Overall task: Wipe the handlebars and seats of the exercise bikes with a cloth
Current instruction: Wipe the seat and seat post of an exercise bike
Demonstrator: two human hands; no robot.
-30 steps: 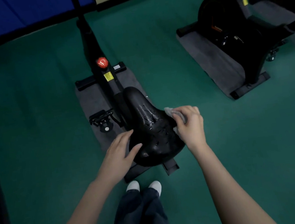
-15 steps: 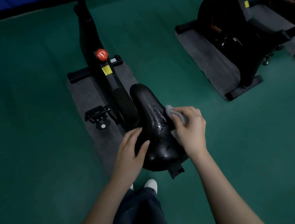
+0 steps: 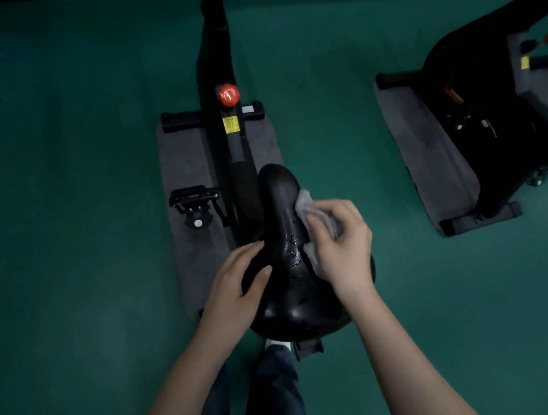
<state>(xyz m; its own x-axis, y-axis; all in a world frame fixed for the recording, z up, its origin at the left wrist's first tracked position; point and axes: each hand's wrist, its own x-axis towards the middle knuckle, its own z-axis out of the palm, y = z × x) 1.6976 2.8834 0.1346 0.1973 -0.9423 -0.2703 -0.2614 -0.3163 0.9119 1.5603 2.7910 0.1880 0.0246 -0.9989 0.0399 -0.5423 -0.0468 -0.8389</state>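
Note:
A black bike seat (image 3: 287, 240) sits below me, glossy with wet streaks along its middle. My right hand (image 3: 339, 247) grips a grey cloth (image 3: 306, 203) and presses it against the seat's right side. My left hand (image 3: 236, 281) rests on the seat's left edge, fingers over the rim and thumb on top. The bike's black frame (image 3: 220, 76) runs away from me, with a red knob (image 3: 228, 95) and a yellow label (image 3: 230, 124). The handlebars are out of view.
The bike stands on a grey mat (image 3: 188, 169) over green floor (image 3: 61, 233), a pedal (image 3: 195, 199) to its left. A second black bike (image 3: 495, 111) on its own mat (image 3: 431, 153) stands at the right. My legs and a white shoe (image 3: 277, 345) are behind the seat.
My right hand has slid the cloth forward along the seat's right side toward the nose. My left hand has stayed on the left edge. The camera now looks straight along the bike.

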